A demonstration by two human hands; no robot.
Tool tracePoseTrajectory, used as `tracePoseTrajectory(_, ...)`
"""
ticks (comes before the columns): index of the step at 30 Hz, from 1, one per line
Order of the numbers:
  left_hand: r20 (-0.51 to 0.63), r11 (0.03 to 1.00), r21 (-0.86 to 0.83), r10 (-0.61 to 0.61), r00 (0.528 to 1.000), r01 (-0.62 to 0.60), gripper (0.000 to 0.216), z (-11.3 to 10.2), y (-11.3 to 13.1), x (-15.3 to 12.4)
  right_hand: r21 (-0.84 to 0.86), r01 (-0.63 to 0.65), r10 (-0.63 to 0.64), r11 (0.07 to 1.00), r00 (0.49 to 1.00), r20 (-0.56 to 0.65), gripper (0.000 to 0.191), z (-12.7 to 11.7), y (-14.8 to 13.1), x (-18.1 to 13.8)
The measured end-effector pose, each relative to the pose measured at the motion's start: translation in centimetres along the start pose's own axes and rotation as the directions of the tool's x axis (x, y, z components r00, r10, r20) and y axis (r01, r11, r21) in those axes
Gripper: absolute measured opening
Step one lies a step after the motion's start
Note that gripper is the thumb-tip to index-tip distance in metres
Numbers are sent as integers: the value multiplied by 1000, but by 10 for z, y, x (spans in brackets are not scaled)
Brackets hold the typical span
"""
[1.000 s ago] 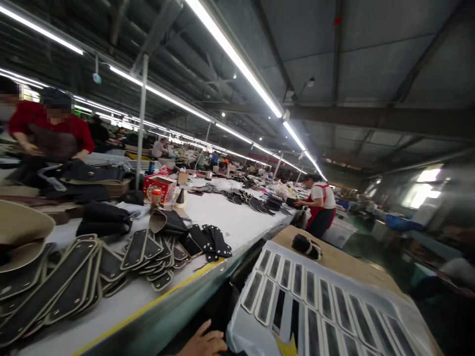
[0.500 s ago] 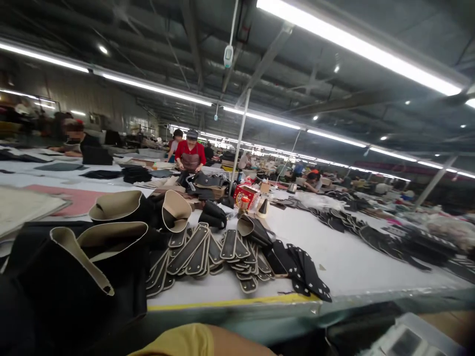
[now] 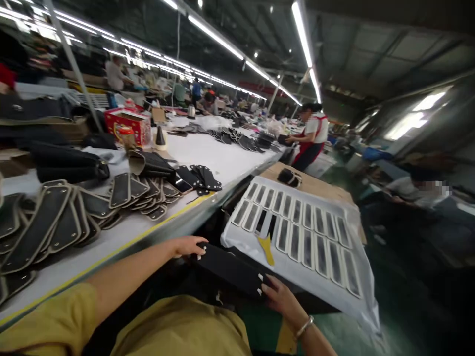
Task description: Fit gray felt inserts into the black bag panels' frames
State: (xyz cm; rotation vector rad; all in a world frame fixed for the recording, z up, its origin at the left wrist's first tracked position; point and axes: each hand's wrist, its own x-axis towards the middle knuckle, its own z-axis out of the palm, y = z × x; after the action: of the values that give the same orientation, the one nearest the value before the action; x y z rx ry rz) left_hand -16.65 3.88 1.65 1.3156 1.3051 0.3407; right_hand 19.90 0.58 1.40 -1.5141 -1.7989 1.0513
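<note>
A long black leather strip [image 3: 230,269] with small white tabs near its ends stretches between my hands, in front of my body. Its left end is gripped by my left hand [image 3: 188,246], fingers closed over the edge. At the other end my right hand [image 3: 279,295], with a bracelet on the wrist, pinches the strip beside the white tabs. Just beyond it, dark strips with pale borders [image 3: 308,247] lie in two rows on a white-covered board [image 3: 237,240]. A yellow fork-shaped tool [image 3: 266,249] rests among them.
On the left table [image 3: 193,148], edged in yellow, lie piled black straps with pale edging [image 3: 40,222], a phone [image 3: 183,185] and plain black strips [image 3: 206,178]. A red box [image 3: 128,126] stands farther back. A co-worker [image 3: 311,131] stands beyond the cardboard [image 3: 330,188].
My view has swung to the right, away from the large black leather pieces. Both my hands, the black strip and the board with its rows have come into view.
</note>
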Motion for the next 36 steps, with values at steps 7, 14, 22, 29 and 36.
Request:
tracePoseTrajectory(7,-135,950,-313,-39,990,-5,54,18,-15,-7,335,-276,265,901,961,80,50,22,10,-7)
tracePoseTrajectory(14,-341,957,-289,-83,936,-20,44,41,-15,-1,92,-146,167,985,942,-291,42,48,15,0)
tracePoseTrajectory(22,-454,983,21,171,874,-181,46,41,-15,-14,-255,23,-104,967,945,-311,43,46,-7,-8)
tracePoseTrajectory(29,51,380,803,723,688,-459,50,80,7,-17,-654,447,-447,610,876,182,54,96,-54,-7)
tracePoseTrajectory(36,15,367,850,699,715,-377,69,59,-8,-16,-729,366,-381,579,911,155,68,70,-37,-14)
